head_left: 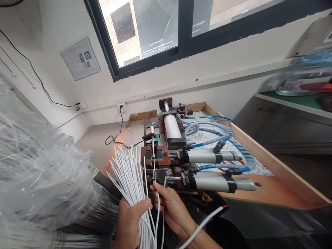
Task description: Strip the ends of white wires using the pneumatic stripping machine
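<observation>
A thick bundle of white cables (131, 173) is wrapped in my left hand (132, 216), thumb across the front, cut ends fanning upward. Close beside it, my right hand (172, 207) pinches a single white cable (155, 173) between thumb and fingertips. That cable's upper end points into the pneumatic wire-stripping machine (155, 155), at the dark blocks. Another cable with a dark reddish tip passes by my right fingers. Across my right forearm lies a further white cable (204, 223) with a red tip.
Silver air cylinders (210, 181) and blue spiral-wrapped hoses (228, 133) spread right of the blocks, inside a wooden-edged bench (261, 148). Plastic-wrapped cable bundles (95, 207) crowd the left. A green-topped shelf (298, 100) holds a plastic bottle at right. A window (155, 31) is above.
</observation>
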Motion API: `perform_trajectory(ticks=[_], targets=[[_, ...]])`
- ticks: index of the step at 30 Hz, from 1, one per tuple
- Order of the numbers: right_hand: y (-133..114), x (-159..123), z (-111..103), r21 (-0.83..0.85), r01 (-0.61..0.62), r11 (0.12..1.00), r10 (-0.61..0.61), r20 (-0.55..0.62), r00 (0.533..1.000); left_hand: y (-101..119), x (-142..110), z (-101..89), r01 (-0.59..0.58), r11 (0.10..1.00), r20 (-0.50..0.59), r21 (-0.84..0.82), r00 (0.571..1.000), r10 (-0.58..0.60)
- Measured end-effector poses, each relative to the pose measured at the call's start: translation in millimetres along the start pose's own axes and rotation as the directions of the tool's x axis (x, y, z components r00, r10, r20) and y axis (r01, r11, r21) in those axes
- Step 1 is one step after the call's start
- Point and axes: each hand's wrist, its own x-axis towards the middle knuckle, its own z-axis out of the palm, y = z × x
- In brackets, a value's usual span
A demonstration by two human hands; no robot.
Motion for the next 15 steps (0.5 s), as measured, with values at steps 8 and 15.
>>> perform_trajectory(ticks=[8, 15], targets=[[8.4, -12.5, 3.5, -0.168, 0.115, 0.979, -0.113, 0.021, 0.993, -3.7, -1.4, -3.1, -0.023, 0.999, 0.1, -0.031, 0.995, 0.026], [11.0, -19.6, -6.3, -0.294, 0.241, 0.925, -0.284, -0.11, 0.953, -1.2, 0.7, -6.9, 0.054, 0.998, -0.122, 0.038, 0.991, -0.049]])
